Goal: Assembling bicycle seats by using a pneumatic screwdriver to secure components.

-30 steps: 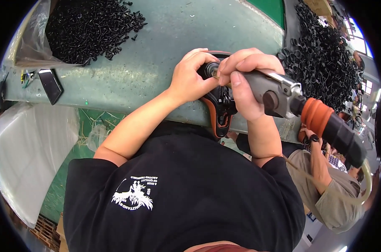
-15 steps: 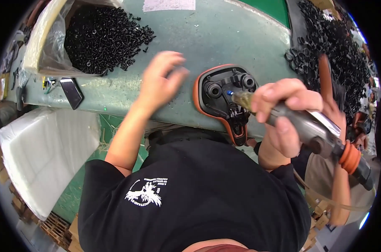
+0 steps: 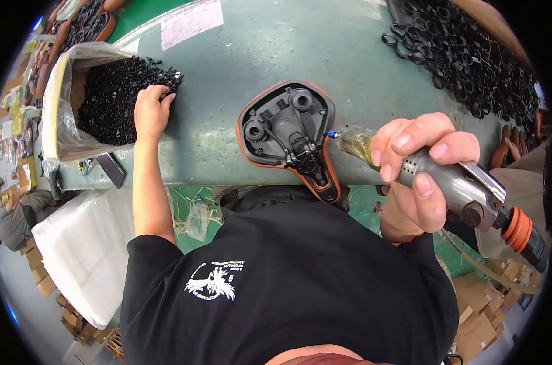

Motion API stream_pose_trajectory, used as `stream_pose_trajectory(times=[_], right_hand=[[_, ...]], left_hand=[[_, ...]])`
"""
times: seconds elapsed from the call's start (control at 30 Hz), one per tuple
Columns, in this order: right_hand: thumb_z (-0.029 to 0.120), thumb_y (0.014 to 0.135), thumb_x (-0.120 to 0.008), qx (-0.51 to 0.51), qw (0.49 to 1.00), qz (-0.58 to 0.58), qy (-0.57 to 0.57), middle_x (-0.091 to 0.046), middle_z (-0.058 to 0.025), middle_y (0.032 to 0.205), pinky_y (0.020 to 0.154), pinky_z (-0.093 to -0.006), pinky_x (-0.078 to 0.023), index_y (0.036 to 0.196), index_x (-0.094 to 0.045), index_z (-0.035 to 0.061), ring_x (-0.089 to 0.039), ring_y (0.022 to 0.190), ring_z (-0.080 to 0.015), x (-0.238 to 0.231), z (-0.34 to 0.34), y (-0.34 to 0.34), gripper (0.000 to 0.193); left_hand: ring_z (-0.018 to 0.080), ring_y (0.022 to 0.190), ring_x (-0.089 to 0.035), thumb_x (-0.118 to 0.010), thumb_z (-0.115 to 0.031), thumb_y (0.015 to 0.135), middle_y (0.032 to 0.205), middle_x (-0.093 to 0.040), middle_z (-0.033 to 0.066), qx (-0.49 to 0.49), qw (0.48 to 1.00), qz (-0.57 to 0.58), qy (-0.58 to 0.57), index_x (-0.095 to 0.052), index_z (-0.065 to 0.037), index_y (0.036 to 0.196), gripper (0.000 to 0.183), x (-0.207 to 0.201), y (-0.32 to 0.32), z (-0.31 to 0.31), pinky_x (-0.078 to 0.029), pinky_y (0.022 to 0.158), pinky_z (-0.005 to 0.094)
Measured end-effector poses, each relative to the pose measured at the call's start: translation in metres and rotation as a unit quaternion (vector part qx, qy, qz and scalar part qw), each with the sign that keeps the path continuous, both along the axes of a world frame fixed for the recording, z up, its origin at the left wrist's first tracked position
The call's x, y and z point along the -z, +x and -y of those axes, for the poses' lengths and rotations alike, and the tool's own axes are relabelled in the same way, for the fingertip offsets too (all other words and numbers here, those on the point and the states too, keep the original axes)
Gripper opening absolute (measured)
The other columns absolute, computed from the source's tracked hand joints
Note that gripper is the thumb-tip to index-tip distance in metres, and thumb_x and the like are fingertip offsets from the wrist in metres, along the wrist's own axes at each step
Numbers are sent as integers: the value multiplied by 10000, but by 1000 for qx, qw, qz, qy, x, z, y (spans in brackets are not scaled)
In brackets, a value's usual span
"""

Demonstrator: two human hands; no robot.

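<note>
I stand at a grey-green counter [image 3: 361, 55] with a worn, scuffed top and a white paper sheet [image 3: 192, 23] stuck flat near its far edge. Below its near edge the floor [image 3: 194, 210] is green and littered with thin pale scraps. To my left, a bulky white bag [image 3: 81, 255] rests on the floor, and a wooden pallet [image 3: 114, 344] shows just beside it. To my right, flattened brown cardboard boxes [image 3: 479, 313] lie stacked on the floor. Another person [image 3: 17, 222] crouches well off at the far left. The light is bright and even.
</note>
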State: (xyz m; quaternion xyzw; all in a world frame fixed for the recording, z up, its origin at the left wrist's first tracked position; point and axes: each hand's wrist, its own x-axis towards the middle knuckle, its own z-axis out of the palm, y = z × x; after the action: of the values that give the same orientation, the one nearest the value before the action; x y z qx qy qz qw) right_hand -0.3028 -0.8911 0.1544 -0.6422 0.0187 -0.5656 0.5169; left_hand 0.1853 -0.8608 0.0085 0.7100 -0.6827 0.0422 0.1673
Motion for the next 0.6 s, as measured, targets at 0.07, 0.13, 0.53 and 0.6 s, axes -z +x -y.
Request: stream_pose_trajectory(times=[0.07, 0.13, 0.53, 0.6], right_hand=[[65, 925, -567, -6, 1000, -14, 11, -604, -213, 1169, 710, -393, -544, 1295, -493, 71, -614, 684, -174, -2, 1, -9, 377], [66, 927, -568, -5, 1000, -8, 17, -604, -215, 1167, 705, -394, -547, 1290, -491, 74, -612, 687, -174, -6, 1, -14, 371], [16, 943, -621, 18, 997, 65, 33, -636, -253, 1129, 676, -355, -580, 1208, -489, 60, -639, 702, -189, -24, -18, 3, 300], [-31, 929, -638, 6, 995, 94, 19, -655, -308, 1134, 658, -318, -599, 1218, -490, 33, -657, 712, -200, -23, -19, 10, 331]], left_hand=[[316, 897, -638, -798, -127, 877, 943, -703, 100, -4, 1000, -8, -1, -726, -50, 1010, 170, -2, -7, 3, -523, 821, 428], [318, 873, -658, -780, -131, 912, 952, -717, 112, -5, 1000, 11, -11, -713, -43, 1019, 154, 2, -14, 6, -536, 808, 408], [202, 890, -688, -631, -23, 1041, 1071, -709, 125, 117, 465, -860, 174, -668, 30, 1208, 179, -75, -219, -26, -578, 834, 343], [198, 881, -675, -632, -1, 1037, 1085, -688, 128, 173, 419, -869, 199, -696, 53, 1213, 195, -78, -233, -32, -566, 822, 336]])
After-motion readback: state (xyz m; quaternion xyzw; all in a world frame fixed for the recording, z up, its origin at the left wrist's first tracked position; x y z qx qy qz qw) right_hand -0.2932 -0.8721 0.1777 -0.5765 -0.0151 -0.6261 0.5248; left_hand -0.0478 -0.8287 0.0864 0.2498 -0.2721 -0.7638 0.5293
